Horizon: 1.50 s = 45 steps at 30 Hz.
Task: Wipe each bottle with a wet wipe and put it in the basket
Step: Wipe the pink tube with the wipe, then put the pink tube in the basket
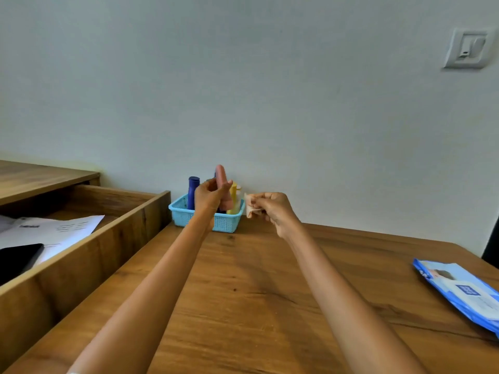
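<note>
Pink bottle (222, 184): upright at the centre of the frame, held over the basket; its lower end sits at or just inside the rim; whether it already touches the basket floor cannot be told
Left hand (209, 197): fingers curled round the middle of the pink bottle, gripping it
Right hand (271, 209): just right of the basket, apart from the left hand; fingers pinch a crumpled wet wipe (251, 209)
Basket (183, 215): light blue, against the wall at the far edge of the counter (243, 292); a dark blue bottle (193, 191) and a yellow bottle (232, 198) already stand in it
Step, as judged: the pink bottle looks to be going into the basket
Risk: the basket is crowded with upright bottles; lowering the pink one at a tilt could knock a neighbour over or leave it leaning on the rim; a wet surface could also let it slip in the grip
Wipes pack (459, 290): blue, lying flat at the lower right of the frame
Drawer (89, 255): open at the left; holds papers (54, 229) and a dark phone (19, 259)
Wall switch (468, 48): upper right
</note>
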Each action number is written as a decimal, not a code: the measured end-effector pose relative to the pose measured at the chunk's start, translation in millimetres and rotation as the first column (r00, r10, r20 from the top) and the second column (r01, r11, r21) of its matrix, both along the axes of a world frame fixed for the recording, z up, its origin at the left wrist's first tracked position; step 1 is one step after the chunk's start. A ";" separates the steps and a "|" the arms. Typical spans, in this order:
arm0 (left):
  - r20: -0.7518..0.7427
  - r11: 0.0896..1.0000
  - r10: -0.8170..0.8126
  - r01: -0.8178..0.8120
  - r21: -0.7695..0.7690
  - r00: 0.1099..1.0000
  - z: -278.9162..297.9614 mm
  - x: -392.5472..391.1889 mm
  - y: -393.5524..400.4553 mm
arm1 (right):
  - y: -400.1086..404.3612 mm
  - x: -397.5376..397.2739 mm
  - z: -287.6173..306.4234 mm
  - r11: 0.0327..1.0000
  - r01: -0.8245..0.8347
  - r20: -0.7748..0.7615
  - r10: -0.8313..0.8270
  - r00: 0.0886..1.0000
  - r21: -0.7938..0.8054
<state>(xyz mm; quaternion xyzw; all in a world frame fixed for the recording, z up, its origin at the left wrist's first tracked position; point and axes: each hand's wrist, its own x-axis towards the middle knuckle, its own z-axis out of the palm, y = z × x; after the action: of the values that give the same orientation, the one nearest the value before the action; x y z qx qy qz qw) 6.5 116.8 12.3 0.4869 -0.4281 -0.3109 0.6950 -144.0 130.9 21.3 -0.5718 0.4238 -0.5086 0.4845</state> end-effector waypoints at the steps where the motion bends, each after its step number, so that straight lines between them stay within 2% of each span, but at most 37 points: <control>1: 0.011 1.000 0.028 -0.028 0.013 1.000 0.9 11.6 -0.4 | -2.1 10.3 4.0 1.000 -0.009 0.008 0.009 1.000 -0.003; 7: 0.191 0.967 0.247 -0.255 0.018 0.950 5.4 80.0 -10.4 | -17.0 50.4 16.0 0.998 -0.064 0.057 0.064 0.996 -0.012; 12: 0.408 0.929 0.320 -0.367 0.042 0.855 5.3 106.2 -29.3 | -28.4 60.1 3.4 0.998 -0.065 0.082 0.064 0.995 0.010; 16: 0.454 0.894 0.369 -0.444 0.067 0.811 -2.0 117.3 -46.2 | -37.5 63.5 -7.2 0.998 -0.051 0.076 0.049 0.996 0.024; 24: 0.559 0.882 0.298 -0.447 0.150 0.774 -29.6 128.4 -62.7 | -42.8 58.8 -16.4 0.996 -0.076 0.111 0.069 0.991 0.057; 30: 0.670 0.841 0.264 -0.506 0.193 0.694 -41.4 133.3 -61.2 | -41.9 58.5 -27.8 0.986 -0.120 0.195 0.095 0.976 0.120; 39: 0.723 0.850 0.251 -0.504 0.154 0.644 -39.6 122.6 -50.9 | -31.7 58.0 -33.1 0.976 -0.115 0.240 0.069 0.968 0.184; 41: 0.682 0.852 0.332 -0.517 0.079 0.652 -35.8 112.2 -44.0 | -28.6 54.6 -31.7 0.975 -0.123 0.260 0.071 0.963 0.187; 43: 0.582 0.850 0.460 -0.521 -0.071 0.670 -31.1 93.8 -31.4 | -23.6 48.9 -28.0 0.972 -0.146 0.279 0.092 0.956 0.182; 45: 0.526 0.877 0.471 -0.437 -0.197 0.708 -25.1 67.4 -18.1 | -16.3 38.0 -22.9 0.975 -0.156 0.247 0.114 0.962 0.158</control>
<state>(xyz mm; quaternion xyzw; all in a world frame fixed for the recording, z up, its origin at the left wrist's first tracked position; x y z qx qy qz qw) 74.0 98.7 -12.8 0.6259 -0.4879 0.0383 0.6073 -106.0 114.5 -1.6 -0.4900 0.3663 -0.4993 0.6135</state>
